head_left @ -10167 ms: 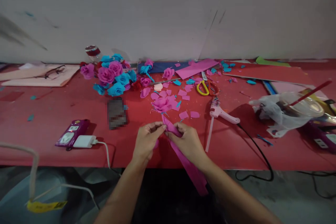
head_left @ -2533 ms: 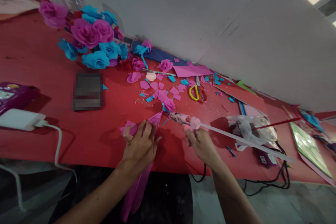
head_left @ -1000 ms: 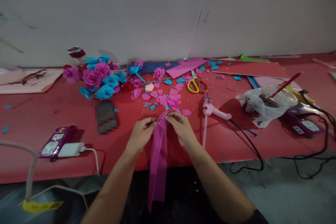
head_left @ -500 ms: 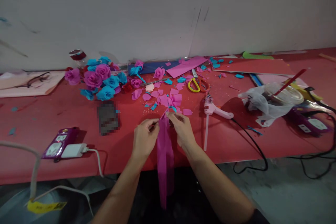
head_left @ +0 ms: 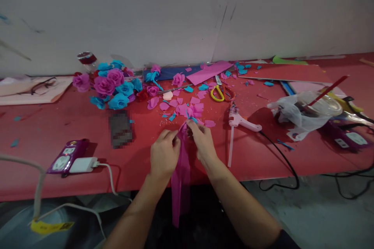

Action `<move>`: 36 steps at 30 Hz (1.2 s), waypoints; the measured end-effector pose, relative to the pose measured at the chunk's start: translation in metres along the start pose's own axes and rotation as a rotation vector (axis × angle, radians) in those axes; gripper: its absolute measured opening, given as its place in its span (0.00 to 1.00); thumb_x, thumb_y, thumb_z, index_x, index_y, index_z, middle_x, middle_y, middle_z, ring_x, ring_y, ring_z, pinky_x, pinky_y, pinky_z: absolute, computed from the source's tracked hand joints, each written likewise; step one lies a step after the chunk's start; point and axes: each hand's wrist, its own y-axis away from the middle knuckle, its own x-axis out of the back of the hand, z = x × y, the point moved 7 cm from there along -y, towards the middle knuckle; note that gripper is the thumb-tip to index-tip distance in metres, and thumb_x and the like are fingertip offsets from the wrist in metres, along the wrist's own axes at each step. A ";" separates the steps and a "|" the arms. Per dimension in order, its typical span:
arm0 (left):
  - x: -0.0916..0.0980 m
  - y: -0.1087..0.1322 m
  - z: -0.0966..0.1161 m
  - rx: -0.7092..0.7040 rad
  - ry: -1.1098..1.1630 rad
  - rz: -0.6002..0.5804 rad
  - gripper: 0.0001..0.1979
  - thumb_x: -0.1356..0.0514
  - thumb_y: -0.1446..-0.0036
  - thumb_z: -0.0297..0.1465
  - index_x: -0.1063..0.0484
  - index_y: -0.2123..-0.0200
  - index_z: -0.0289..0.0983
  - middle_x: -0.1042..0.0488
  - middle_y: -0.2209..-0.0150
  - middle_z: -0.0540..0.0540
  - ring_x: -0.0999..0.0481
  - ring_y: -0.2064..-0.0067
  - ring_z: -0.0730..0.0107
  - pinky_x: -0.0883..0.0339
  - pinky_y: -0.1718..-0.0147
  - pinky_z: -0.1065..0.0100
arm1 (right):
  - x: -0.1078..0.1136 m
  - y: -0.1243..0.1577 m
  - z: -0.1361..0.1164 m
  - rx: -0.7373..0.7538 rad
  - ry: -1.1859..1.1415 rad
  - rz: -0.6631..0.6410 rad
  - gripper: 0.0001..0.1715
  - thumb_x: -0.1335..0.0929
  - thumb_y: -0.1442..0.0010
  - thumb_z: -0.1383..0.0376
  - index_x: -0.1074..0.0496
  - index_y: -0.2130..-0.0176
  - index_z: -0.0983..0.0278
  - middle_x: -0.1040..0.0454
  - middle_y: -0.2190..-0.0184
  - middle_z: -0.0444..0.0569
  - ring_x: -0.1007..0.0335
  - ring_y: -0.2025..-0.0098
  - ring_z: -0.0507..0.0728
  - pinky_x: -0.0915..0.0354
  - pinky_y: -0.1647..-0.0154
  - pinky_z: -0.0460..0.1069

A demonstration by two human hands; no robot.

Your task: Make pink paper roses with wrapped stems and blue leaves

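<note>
A long folded strip of magenta crepe paper (head_left: 181,167) hangs from between my hands, down over the table's front edge. My left hand (head_left: 166,151) is closed, its thumb and fingers pinching the strip's upper left edge. At the strip's top, my right hand (head_left: 203,140) is closed too, gripping it between thumb and fingertips. Just beyond my fingertips lie loose pink paper petals (head_left: 193,109) and small blue scraps (head_left: 172,117). To the right of my right hand rests a pale pink glue gun (head_left: 245,122) with a glue stick jutting from its back.
Paper roses (head_left: 109,85) in pink and blue stand at the back left. Scissors (head_left: 217,94) with a yellow handle lie behind the petals. A purple power strip (head_left: 66,157) with a white charger (head_left: 83,164) sits left; a plastic bag with a cup (head_left: 317,105) sits right, on the red table (head_left: 137,179).
My left hand has turned further over the strip, its back now more to the camera. The strip's hanging end has swung slightly left. My right hand stays at the top.
</note>
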 end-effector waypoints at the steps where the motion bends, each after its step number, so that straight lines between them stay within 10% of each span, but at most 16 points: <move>1: 0.000 0.001 0.002 -0.016 -0.041 0.001 0.15 0.48 0.45 0.25 0.26 0.57 0.35 0.25 0.61 0.44 0.25 0.61 0.65 0.34 0.60 0.67 | 0.000 0.000 0.000 0.002 0.004 0.002 0.17 0.31 0.52 0.55 0.34 0.80 0.64 0.39 0.84 0.38 0.46 0.80 0.48 0.48 0.77 0.45; 8: 0.000 0.008 0.009 0.004 -0.225 -0.036 0.19 0.51 0.41 0.29 0.29 0.50 0.36 0.26 0.55 0.41 0.24 0.61 0.63 0.33 0.65 0.66 | -0.005 -0.004 0.001 0.063 0.007 -0.001 0.13 0.29 0.57 0.61 0.35 0.80 0.65 0.41 0.84 0.36 0.50 0.81 0.46 0.50 0.77 0.45; 18: -0.011 -0.018 -0.022 0.270 0.717 -0.458 0.13 0.42 0.48 0.36 0.22 0.62 0.38 0.21 0.66 0.47 0.26 0.65 0.67 0.36 0.64 0.69 | -0.003 -0.001 0.000 -0.026 -0.075 -0.073 0.09 0.28 0.59 0.64 0.30 0.80 0.66 0.35 0.84 0.37 0.45 0.80 0.47 0.48 0.77 0.45; 36: -0.009 -0.012 -0.013 0.219 0.545 -0.176 0.08 0.43 0.49 0.31 0.24 0.68 0.37 0.23 0.70 0.47 0.25 0.68 0.66 0.37 0.66 0.68 | -0.003 -0.001 -0.002 -0.003 -0.001 -0.092 0.07 0.29 0.58 0.64 0.29 0.79 0.66 0.34 0.83 0.38 0.45 0.79 0.47 0.48 0.74 0.45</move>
